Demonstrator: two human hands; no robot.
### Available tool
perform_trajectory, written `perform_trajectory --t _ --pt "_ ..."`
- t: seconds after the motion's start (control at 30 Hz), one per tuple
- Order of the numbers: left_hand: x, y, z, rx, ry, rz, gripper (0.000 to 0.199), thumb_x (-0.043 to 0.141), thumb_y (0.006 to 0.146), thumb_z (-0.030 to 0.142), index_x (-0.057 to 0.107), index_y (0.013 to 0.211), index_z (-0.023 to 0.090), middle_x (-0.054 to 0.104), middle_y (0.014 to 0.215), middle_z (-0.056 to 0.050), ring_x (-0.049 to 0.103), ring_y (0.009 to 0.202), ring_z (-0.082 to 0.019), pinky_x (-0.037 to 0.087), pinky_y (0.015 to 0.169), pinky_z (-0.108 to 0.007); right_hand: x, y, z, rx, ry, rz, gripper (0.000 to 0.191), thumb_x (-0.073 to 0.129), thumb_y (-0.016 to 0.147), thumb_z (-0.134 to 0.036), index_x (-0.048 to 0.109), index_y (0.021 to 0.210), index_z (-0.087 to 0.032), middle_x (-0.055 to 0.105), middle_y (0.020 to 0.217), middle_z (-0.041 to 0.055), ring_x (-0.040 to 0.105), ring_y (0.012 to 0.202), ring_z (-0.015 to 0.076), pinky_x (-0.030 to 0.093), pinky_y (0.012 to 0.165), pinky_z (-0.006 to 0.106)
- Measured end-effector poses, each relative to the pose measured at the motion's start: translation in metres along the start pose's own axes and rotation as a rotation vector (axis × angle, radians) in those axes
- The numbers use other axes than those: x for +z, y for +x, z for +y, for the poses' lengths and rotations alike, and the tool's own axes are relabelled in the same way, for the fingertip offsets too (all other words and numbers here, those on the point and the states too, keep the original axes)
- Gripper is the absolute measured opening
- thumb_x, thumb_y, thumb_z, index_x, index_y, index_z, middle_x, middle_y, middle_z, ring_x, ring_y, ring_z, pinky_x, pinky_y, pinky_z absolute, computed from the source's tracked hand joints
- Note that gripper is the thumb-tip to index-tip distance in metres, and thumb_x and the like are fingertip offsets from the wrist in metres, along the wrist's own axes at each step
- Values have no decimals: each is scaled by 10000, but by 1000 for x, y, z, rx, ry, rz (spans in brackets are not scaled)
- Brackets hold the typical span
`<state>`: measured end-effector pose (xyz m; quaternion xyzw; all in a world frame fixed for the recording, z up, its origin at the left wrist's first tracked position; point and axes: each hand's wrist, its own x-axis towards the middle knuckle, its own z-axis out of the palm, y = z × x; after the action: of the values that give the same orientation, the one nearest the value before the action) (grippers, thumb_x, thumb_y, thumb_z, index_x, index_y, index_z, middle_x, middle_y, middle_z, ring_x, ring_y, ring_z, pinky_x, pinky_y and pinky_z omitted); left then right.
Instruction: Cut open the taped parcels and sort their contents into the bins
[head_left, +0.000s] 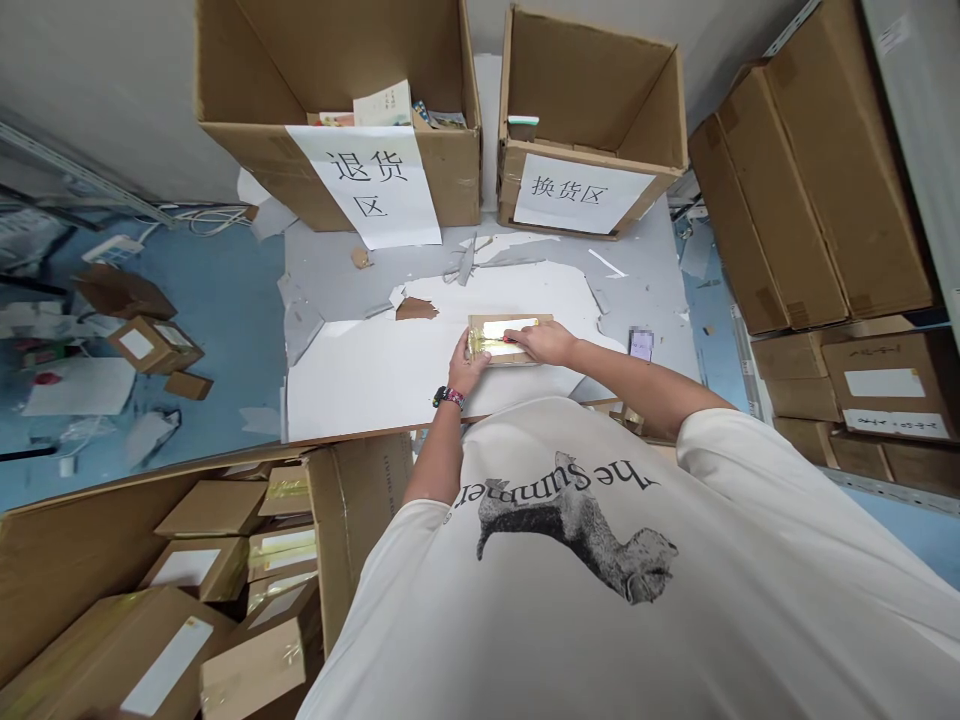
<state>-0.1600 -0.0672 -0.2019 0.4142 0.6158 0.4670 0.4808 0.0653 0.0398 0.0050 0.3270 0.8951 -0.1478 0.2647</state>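
A small cardboard box (480, 340) with a white label and shiny tape lies on the white-covered table before me. My left hand (466, 368) grips its left end, thumb over the near edge. Above the top of the box, my right hand (549, 342) is closed around a small red tool (509, 337), whose tip points left toward the tape. The tool is too small to make out its exact kind, and the fingers hide part of it.
Two open cartons with paper signs, a larger one (262, 165) holding books and a smaller one (517, 150), stand at the table's far edge. A phone (641, 344) lies at right. A big carton of parcels (330, 540) is at lower left; stacked boxes (810, 190) stand at right.
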Motion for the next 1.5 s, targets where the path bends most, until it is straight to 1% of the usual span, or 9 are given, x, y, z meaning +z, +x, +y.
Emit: perform_trajectory --t 0.2,0.33,0.53,0.73,0.93,1.13,1.33,1.43,1.5 --pt "0 2 1 -19 4 14 983 889 916 484 545 1803 236 615 1793 -156 618 1633 -379 480 1412 -579 -25 7 -17 55 -34 -5 514 573 1133 -250 627 1645 -239 853 1359 201 796 1302 353 547 1025 410" --pt "0 -1 4 -31 -8 16 955 894 923 504 571 1789 264 669 1742 -141 667 1572 -378 546 1352 -592 -35 7 -23 66 -79 -40 480 614 1125 -277 665 1594 -192 853 1345 231 805 1290 361 562 1024 422" --pt "4 -3 3 -4 -19 29 907 889 942 518 613 1766 259 737 1658 -131 713 1504 -373 581 1313 -571 -24 -27 2 61 -146 -72 516 481 1148 -180 617 1645 -172 840 1337 231 809 1251 370 543 964 422" --pt "5 -2 -1 1 -16 52 900 901 937 539 627 1759 296 733 1666 -111 718 1499 -360 561 1336 -575 -18 -51 15 132 -112 -64 570 503 1119 -159 591 1681 -198 848 1302 226 818 1203 373 521 964 426" --pt "2 -2 2 -44 13 64 872 908 924 552 669 1717 278 761 1617 -126 726 1477 -373 593 1297 -578 -17 -63 23 260 -150 -184 560 476 1096 -84 664 1620 -139 841 1334 266 817 1274 379 521 961 435" --pt "3 -2 11 -9 9 64 844 890 940 592 690 1698 282 741 1647 -138 715 1494 -385 566 1327 -581 -8 -90 44 292 -134 -192 576 472 1116 -116 639 1660 -208 848 1318 244 811 1273 374 511 968 429" --pt "4 0 30 80 183 66 828 779 1015 566 620 1757 232 703 1689 -177 645 1588 -388 503 1381 -570 10 -99 55 318 -120 -141 621 447 1116 -95 617 1696 -239 825 1354 245 812 1228 374 497 943 419" --pt "5 -7 55 94 476 84 837 685 1035 444 535 1813 173 628 1767 -214 553 1680 -402 399 1444 -614 22 -105 55 317 -99 -114 661 421 1134 -99 543 1761 -271 811 1375 227 811 1193 355 482 911 397" --pt "9 -12 78 158 678 102 845 646 1030 350 492 1845 184 508 1872 -203 411 1778 -423 272 1487 -670 30 -108 52 319 -82 -103 687 412 1140 -94 495 1795 -281 803 1386 224 811 1174 347 476 898 391"
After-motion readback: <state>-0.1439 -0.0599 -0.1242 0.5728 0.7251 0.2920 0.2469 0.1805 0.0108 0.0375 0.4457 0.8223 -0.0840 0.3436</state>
